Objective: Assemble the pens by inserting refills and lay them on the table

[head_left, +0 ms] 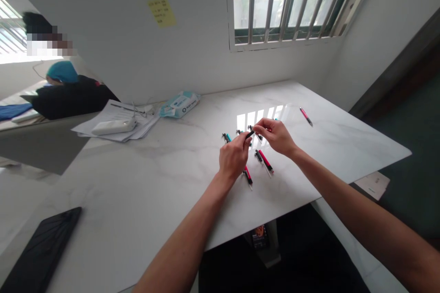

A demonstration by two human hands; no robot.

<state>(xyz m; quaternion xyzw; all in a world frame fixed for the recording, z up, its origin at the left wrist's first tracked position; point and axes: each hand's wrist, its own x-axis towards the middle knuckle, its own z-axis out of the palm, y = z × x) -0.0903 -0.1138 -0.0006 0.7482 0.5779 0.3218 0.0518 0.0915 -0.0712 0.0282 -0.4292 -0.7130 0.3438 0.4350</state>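
My left hand [234, 157] and my right hand [276, 136] meet above the middle of a white marble table [144, 183]. Together they pinch a small dark pen part [250, 134] between their fingertips. Below my hands lie several pens: a pink one with a black end [264, 160], another pink one [248, 175] partly under my left hand, and a teal one [227, 137] to the left. A single pink pen [305, 116] lies apart, further right.
A pack of wet wipes [180, 103] and a stack of papers with a white remote-like device [114, 126] sit at the back left. A black tablet [41, 251] lies at the near left corner. Another person [65, 86] is at the far left. A barred window [285, 4] is above.
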